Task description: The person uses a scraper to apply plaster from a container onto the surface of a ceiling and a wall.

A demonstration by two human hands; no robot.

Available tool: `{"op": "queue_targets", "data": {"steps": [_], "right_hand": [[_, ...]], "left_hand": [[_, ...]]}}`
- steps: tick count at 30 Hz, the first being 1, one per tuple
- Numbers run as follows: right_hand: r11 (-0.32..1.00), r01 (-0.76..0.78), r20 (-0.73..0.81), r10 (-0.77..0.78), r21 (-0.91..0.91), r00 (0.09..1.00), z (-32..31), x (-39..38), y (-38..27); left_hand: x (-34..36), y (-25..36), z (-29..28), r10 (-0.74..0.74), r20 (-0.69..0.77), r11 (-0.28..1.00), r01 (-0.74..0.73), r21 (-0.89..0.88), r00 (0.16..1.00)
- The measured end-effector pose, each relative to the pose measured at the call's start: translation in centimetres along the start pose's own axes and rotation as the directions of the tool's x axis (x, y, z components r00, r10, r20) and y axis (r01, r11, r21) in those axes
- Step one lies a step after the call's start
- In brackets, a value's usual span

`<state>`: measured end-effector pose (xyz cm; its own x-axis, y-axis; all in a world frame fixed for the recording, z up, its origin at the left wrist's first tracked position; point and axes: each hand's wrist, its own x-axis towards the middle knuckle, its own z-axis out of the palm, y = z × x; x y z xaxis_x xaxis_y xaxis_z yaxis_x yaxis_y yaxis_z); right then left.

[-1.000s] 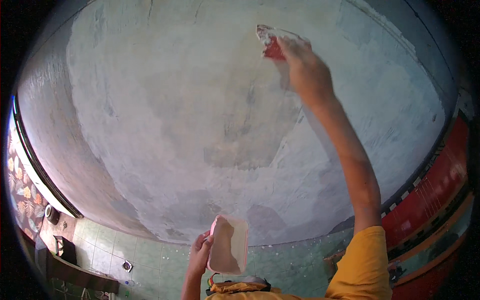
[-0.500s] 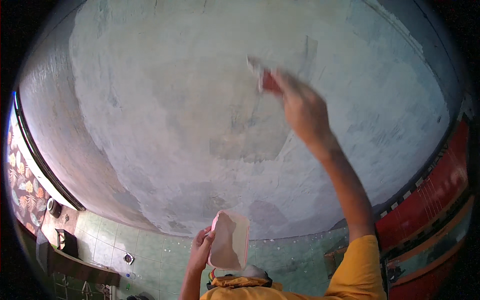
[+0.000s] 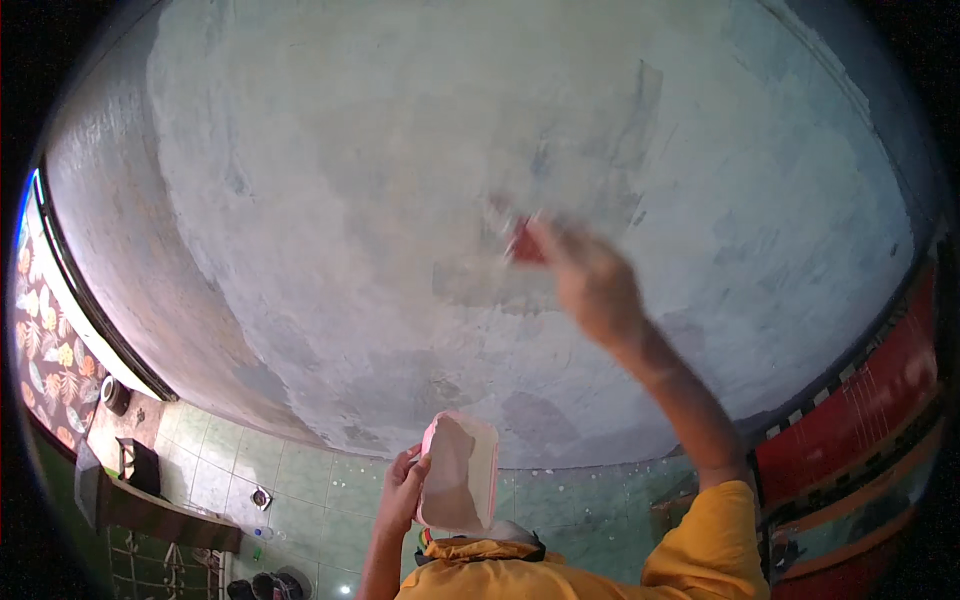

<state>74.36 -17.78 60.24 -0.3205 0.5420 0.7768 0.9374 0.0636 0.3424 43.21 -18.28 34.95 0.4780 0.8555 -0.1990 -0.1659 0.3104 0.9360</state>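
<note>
A red putty knife (image 3: 526, 242), smeared by motion, is gripped in my right hand (image 3: 598, 285). Its pale-smeared edge is at the plastered wall (image 3: 330, 230); whether it touches cannot be made out. Damp-looking grey patches mark the wall around and below it. My left hand (image 3: 404, 487) grips the left rim of a pinkish-white rectangular plastic tub (image 3: 484, 480), held tilted low in front of my body. Smooth greyish-pink putty (image 3: 450, 478) coats the tub's left side and bottom.
Pale green floor tiles (image 3: 300, 490) with white specks run along the wall's foot. At right stand red panels (image 3: 850, 430). A brown wooden ledge (image 3: 170, 525), a black box (image 3: 138, 465) and a small round item (image 3: 261, 497) are at lower left, near a leaf-patterned surface (image 3: 55, 350).
My right hand has swept the putty knife down the wall, slightly leftward. My left hand still holds the tub in nearly the same place. The view has shifted slightly.
</note>
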Motion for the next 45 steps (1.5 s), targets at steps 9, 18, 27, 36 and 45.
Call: {"op": "queue_targets", "data": {"steps": [9,18,27,36,45], "right_hand": [[0.822,-0.060,-0.118,-0.009,-0.566,0.993,-4.7,0.7,14.2],[0.964,-0.131,-0.080,0.116,-0.230,0.990,-2.2,-8.3,8.0],[0.917,-0.032,-0.125,-0.019,-0.397,0.992,-4.4,2.1,10.4],[0.988,-0.149,-0.092,0.152,0.041,0.984,-5.5,-1.8,7.1],[0.904,-0.020,-0.142,-0.045,-0.426,0.989,-4.8,4.1,14.9]], "left_hand": [[2.1,-1.7,1.2,-0.023,0.071,1.000,0.022,0.022,0.997],[2.5,-0.7,1.9,-0.059,0.101,0.998,0.058,0.020,0.993],[2.8,-1.9,1.4,-0.026,0.113,0.999,0.029,-0.027,0.993],[2.0,-0.1,0.6,0.018,0.057,1.000,-0.019,0.007,0.998],[2.2,-0.6,1.6,0.020,0.035,0.996,-0.017,-0.083,0.999]]}}
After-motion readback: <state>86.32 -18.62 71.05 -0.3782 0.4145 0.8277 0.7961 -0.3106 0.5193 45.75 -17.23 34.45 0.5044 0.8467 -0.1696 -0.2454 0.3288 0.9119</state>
